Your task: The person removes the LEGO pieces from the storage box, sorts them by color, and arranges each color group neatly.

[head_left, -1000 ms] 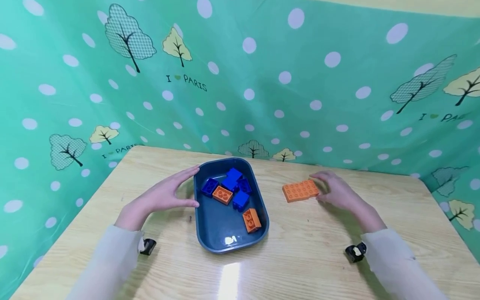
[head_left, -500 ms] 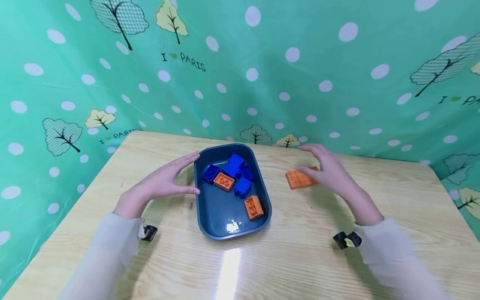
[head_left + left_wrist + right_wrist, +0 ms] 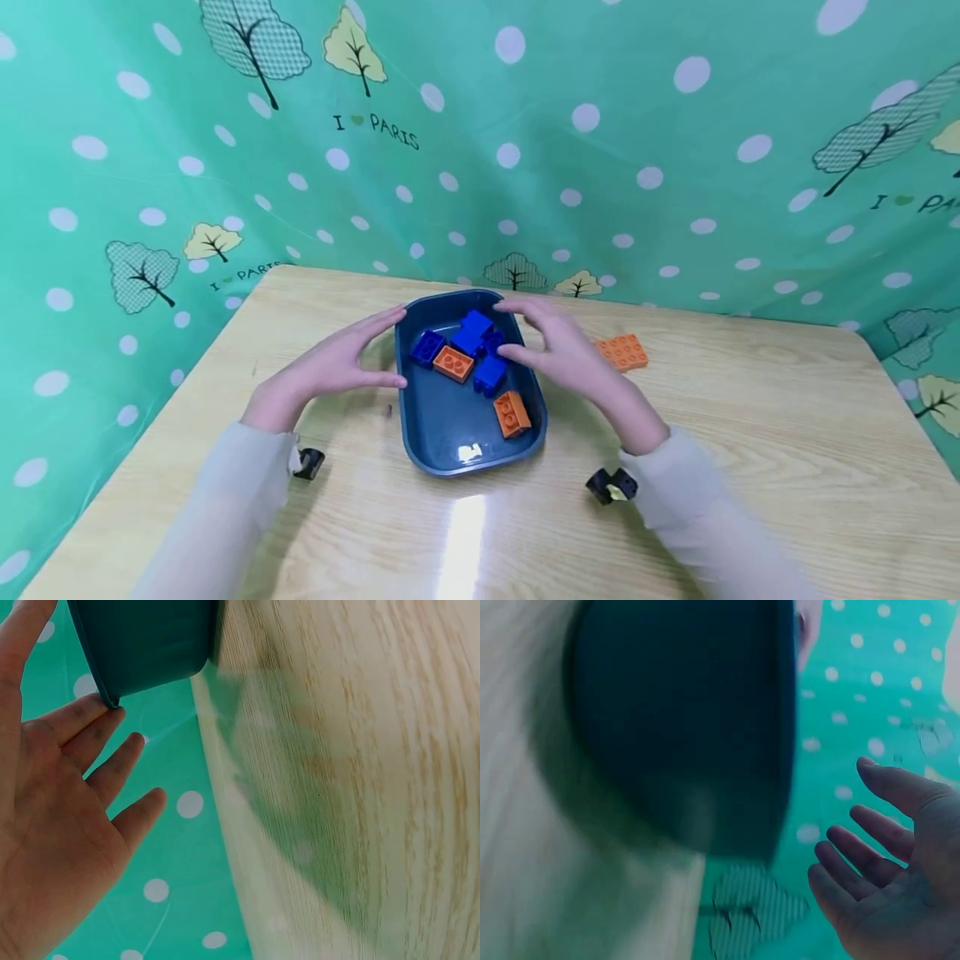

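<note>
My left grip (image 3: pixel 326 367), left of centre in the frame, is spread, thumb and fingers apart, its tips against the left rim of a dark blue tray (image 3: pixel 442 433) and nothing pinched. My right grip (image 3: pixel 566 354), right of centre, is also apart and holds nothing; in the head view its tips overlap the tray's right rim, but the right wrist view shows a gap between the fingers and the wall.

The tray lies at the middle of the frame on a pale wooden table (image 3: pixel 750 450). In its upper half, blue bricks (image 3: pixel 490 375) crowd together with one orange brick (image 3: pixel 453 364) among them; a second orange brick (image 3: pixel 512 414) lies at the tray's lower right. A studded orange slab (image 3: pixel 628 350) is on the table to the right, apart from the tray and partly hidden beyond my right grip. Green spotted cloth (image 3: pixel 637 75) fills the top of the frame.

The step in hand, as I read it, is framing the tray between both grips. I would meet the right rim level with the left contact, lightly and squarely, so the tray does not skid or twist, and favour the upper end, where most bricks probably put the weight
</note>
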A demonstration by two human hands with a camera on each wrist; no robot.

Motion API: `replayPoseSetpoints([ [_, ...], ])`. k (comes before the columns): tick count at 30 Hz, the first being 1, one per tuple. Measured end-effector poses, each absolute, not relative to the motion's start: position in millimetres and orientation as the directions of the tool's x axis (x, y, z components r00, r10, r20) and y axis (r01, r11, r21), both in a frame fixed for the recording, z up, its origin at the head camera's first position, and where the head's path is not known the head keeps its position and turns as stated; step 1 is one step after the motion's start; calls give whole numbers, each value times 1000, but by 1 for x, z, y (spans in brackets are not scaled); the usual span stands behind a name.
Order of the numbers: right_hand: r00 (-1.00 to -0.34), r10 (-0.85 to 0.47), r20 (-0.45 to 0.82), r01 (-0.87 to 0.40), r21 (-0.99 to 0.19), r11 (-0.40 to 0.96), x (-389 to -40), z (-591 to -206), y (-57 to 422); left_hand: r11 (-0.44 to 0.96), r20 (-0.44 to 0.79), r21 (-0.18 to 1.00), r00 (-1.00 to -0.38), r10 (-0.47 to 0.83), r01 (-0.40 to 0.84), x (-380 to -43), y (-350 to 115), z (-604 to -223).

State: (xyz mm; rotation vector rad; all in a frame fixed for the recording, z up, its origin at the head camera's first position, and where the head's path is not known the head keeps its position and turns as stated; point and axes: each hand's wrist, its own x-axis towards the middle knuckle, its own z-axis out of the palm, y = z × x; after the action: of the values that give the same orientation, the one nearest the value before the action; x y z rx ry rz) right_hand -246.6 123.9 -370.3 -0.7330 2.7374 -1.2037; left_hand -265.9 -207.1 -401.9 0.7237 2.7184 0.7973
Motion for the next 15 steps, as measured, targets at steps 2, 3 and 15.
replayPoseSetpoints([
  [2,-867,-481,131,-421,-709,566,-245,-373,110,732,-69,555,-855,514,395,-267,-207,-401],
  [3,-856,-500,132,-435,-707,557,-245,-375,103,732,-72,557,-855,513,392,-267,-207,-400],
  [15,-831,-554,46,-414,-716,562,-244,-400,54,725,-80,575,-856,510,378,-267,-207,-401],
])
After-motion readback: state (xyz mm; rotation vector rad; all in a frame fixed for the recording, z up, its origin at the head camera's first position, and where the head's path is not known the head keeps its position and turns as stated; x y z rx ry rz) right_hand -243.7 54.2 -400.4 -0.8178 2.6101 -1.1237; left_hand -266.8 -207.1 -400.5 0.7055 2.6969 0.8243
